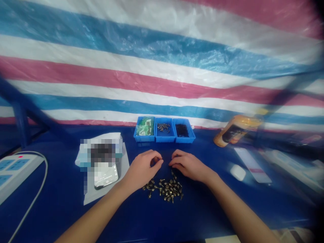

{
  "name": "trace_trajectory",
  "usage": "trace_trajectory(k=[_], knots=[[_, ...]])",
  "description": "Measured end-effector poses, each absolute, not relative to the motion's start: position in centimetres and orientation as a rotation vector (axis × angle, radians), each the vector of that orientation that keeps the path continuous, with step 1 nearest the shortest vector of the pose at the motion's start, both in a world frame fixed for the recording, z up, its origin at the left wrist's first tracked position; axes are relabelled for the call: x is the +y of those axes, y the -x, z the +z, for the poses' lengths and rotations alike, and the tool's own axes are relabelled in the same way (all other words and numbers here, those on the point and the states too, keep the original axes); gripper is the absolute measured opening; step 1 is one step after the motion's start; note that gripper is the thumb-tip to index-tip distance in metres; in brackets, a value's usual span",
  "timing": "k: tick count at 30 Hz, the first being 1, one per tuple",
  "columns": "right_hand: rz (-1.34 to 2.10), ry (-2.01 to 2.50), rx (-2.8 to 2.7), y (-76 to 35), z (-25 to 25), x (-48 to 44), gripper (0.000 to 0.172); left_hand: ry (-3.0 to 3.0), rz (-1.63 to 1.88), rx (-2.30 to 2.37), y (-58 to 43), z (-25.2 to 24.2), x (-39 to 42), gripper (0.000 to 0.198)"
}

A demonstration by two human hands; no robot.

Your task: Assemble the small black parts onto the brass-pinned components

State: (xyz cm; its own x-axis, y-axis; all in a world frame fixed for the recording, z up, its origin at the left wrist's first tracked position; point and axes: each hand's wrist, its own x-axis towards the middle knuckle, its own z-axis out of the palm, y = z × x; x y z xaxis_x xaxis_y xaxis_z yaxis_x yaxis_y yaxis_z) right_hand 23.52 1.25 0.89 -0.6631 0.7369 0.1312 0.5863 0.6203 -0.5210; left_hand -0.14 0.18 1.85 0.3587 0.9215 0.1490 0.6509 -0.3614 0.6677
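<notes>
Your left hand (145,167) and right hand (189,165) face each other at the centre of the frame, apart by a small gap, probably so fine work stays in the middle of your view. Your left thumb and index finger curl toward each other, almost meeting; your right fingers bend inward with the tips bunched. You cannot tell from here whether either hand pinches a piece, since anything there is too small to make out.

The loose heap of small metal parts (169,189) lies just below your hands, at lower centre, likely so that each piece is a short reach away. A few pieces trail upward toward your right fingertips.

Above your hands, 3 blue bins stand side by side: the left bin (144,138) holds green packets (145,127), the middle bin (165,139) small metal pieces, the right bin (186,139) dark ones. That row seems meant to keep kinds separate. The phone (107,175), left of centre, and the bottle (230,131), at right, sit outside your working space.
</notes>
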Motion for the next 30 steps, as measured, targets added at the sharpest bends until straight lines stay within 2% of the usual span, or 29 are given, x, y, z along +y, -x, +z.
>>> trace_trajectory(k=[6, 13, 20, 24, 27, 30], knots=[[0.505, 0.974, -2.404, -23.1, 1.3, 0.9, 0.018, -2.113, 0.698, 1.267, 0.1, 2.0, 0.0, 0.013], [0.581, 0.944, -2.278, -22.3, 1.7, 0.5, 0.007, -2.114, 0.639, 1.202, 0.1, 2.4, -0.2, 0.018], [0.661, 0.89, -2.106, -21.6, 1.7, 0.0, 0.008, -2.005, 0.633, 1.079, -0.2, 2.7, -0.6, 0.027], [0.709, 0.832, -2.079, -21.3, 2.1, -0.2, 0.015, -1.808, 0.624, 1.104, -0.1, 2.7, -0.3, 0.031], [0.711, 0.798, -2.086, -21.2, 2.2, -0.3, 0.02, -1.718, 0.62, 1.097, 0.1, 2.6, 0.0, 0.031], [0.697, 0.814, -2.061, -21.3, 2.0, -0.3, 0.016, -1.689, 0.636, 1.072, 0.2, 2.7, 0.0, 0.029]])
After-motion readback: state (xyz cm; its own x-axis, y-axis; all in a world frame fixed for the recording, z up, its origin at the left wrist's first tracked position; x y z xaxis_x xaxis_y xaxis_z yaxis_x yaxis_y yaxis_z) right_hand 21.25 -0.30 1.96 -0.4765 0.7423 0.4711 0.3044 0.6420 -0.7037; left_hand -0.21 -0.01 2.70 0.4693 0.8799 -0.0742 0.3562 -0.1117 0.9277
